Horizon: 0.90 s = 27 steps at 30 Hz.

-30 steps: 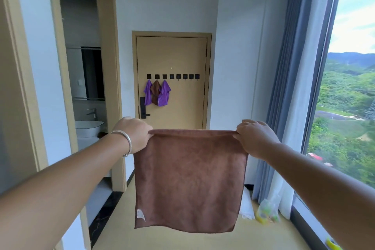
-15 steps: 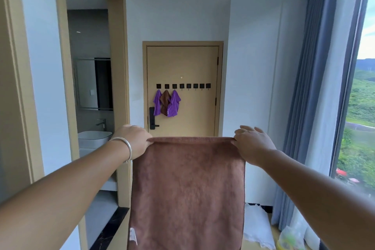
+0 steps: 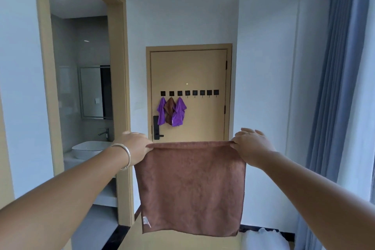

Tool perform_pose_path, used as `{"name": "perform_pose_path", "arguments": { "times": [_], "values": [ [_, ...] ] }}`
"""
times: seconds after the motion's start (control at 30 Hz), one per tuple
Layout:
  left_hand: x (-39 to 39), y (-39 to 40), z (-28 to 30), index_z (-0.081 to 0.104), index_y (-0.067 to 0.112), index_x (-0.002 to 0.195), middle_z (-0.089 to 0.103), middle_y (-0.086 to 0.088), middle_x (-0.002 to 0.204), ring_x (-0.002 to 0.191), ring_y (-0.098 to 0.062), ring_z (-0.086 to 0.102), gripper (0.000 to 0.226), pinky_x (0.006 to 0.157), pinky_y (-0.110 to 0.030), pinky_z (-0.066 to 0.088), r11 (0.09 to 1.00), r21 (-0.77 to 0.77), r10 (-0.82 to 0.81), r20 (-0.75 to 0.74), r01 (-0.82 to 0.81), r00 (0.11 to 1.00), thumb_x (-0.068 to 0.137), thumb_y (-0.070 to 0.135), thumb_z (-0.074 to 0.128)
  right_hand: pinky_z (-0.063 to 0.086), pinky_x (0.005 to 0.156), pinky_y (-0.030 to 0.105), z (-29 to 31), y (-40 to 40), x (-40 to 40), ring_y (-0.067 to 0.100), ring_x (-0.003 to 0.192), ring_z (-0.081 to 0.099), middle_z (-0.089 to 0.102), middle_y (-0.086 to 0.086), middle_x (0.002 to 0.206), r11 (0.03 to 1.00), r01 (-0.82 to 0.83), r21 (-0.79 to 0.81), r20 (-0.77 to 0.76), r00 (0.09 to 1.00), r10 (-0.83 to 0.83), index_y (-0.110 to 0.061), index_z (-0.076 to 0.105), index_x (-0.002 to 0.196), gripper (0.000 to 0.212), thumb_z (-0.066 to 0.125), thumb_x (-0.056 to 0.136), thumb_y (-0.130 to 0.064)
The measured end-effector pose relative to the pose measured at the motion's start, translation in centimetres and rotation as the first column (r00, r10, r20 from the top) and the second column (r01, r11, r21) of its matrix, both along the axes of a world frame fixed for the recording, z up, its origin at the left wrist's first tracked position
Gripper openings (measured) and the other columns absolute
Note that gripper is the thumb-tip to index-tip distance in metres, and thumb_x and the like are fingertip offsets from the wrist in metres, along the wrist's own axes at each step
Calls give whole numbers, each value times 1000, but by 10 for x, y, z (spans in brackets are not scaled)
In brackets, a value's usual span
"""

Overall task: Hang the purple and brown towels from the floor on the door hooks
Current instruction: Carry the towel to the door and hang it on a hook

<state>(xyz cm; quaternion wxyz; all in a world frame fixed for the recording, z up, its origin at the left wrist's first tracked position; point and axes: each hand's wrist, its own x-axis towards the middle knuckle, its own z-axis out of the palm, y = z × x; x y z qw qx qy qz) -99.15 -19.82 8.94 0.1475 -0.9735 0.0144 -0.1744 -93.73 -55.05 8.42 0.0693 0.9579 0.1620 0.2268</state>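
Observation:
I hold a brown towel [image 3: 190,186] spread flat in front of me at chest height. My left hand [image 3: 135,146], with a silver bracelet on the wrist, pinches its top left corner. My right hand [image 3: 250,145] pinches the top right corner. Straight ahead is the tan door [image 3: 203,71] with a row of several black hooks [image 3: 194,93]. On the three leftmost hooks hang a purple towel [image 3: 161,110], a brown towel [image 3: 170,108] and another purple towel [image 3: 179,112]. The hooks to their right are bare.
A bathroom doorway [image 3: 119,87] opens on the left, with a white basin [image 3: 89,149] inside. Blue curtains [image 3: 336,107] hang on the right. A white bag [image 3: 263,237] lies on the floor at the lower right. A black door handle [image 3: 156,128] sits below the hung towels.
The view has tilted up and drawn nearer the door. The window has slid out of sight to the right. Both hands keep the same hold on the spread brown towel.

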Motion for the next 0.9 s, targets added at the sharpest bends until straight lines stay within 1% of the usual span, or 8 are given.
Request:
{"name": "perform_pose_path", "arguments": {
  "times": [0.07, 0.13, 0.3, 0.43, 0.6, 0.7, 0.8, 0.9],
  "values": [
    [22, 5, -7, 60, 31, 92, 57, 9, 97, 100, -14, 52, 40, 95, -34, 36, 1000, 27, 7, -23, -6, 1000, 102, 38, 22, 21, 115, 39, -8, 4, 24, 13, 140, 28, 53, -11, 135, 1000, 5, 11, -28, 1000, -5, -36, 60, 124, 39, 28, 103, -44],
    [47, 12, -13, 62, 31, 97, 56, 10, 99, 103, -15, 52, 40, 96, -35, 36, 1000, 31, 8, -43, -7, 999, 102, 37, 22, 21, 114, 38, -13, 11, 48, 13, 139, 29, 54, -12, 132, 1000, 0, 17, -38, 999, 1, -36, 61, 122, 40, 27, 103, -44],
    [119, 43, -20, 62, 34, 108, 57, 9, 108, 111, -14, 50, 41, 108, -38, 27, 1000, 9, 9, -82, -8, 997, 102, 40, 22, 17, 116, 38, -17, 42, 118, 11, 143, 22, 51, -12, 137, 1000, -2, 5, -59, 998, 2, -35, 59, 125, 40, 27, 103, -44],
    [187, 80, -11, 62, 33, 102, 58, 9, 102, 106, -14, 52, 40, 98, -34, 30, 1000, -7, -21, -55, 21, 998, 102, 38, 22, 21, 114, 36, -7, 76, 178, 11, 138, 29, 55, -10, 128, 1000, 12, 5, -39, 999, -11, -33, 62, 118, 38, 28, 103, -44],
    [271, 126, 7, 62, 32, 95, 57, 11, 99, 103, -13, 52, 39, 98, -35, 33, 999, -25, -37, -3, 36, 999, 101, 39, 24, 32, 106, 32, 13, 121, 252, 11, 123, 43, 58, -9, 114, 998, 9, 58, 33, 999, -11, -30, 65, 107, 39, 29, 102, -45],
    [315, 147, 12, 61, 31, 90, 57, 11, 94, 98, -13, 53, 40, 95, -35, 36, 998, -28, -48, 16, 49, 999, 101, 40, 24, 33, 103, 32, 17, 142, 292, 11, 120, 44, 58, -10, 112, 998, 7, 63, 58, 998, -10, -30, 65, 106, 38, 31, 102, -45],
    [355, 164, 9, 59, 29, 82, 56, 10, 86, 90, -13, 53, 41, 86, -33, 36, 998, -32, -51, 30, 52, 998, 100, 40, 25, 35, 100, 32, 13, 156, 326, 11, 117, 45, 56, -11, 106, 999, 15, 50, 63, 998, -18, -30, 65, 107, 38, 31, 102, -45],
    [393, 175, 4, 58, 31, 81, 56, 11, 87, 90, -13, 53, 40, 85, -32, 36, 998, -26, -56, 33, 57, 998, 100, 39, 24, 34, 100, 32, 11, 166, 361, 11, 118, 45, 56, -11, 107, 999, 16, 40, 55, 998, -18, -30, 65, 107, 37, 31, 102, -45]
  ]
}}
